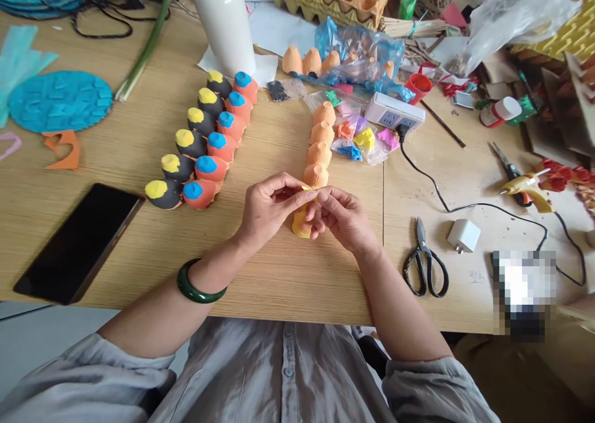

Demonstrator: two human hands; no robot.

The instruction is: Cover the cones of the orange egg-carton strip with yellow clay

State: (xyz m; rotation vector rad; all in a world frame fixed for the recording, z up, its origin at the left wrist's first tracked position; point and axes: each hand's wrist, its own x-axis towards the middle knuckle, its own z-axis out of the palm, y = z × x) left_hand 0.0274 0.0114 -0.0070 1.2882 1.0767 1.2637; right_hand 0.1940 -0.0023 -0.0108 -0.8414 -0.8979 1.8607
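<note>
My left hand (272,206) and my right hand (344,215) meet fingertip to fingertip, both pinching a small bit of yellow clay (305,188). Below and behind them runs a strip of orange egg-carton cups (319,155); its near cup (301,226) is covered in yellow and partly hidden by my fingers. To the left stand a row of black cups with yellow tops (189,139) and a joined-looking row of orange-red cups with blue tops (222,143). Small bags of coloured clay (365,139) lie beyond my right hand.
A phone (79,243) lies at the left edge. On the right are black-handled scissors (424,262), a white charger (463,235), a glue gun (530,187) and a power strip (394,112) with a trailing cable. A white bottle (225,30) stands at the back.
</note>
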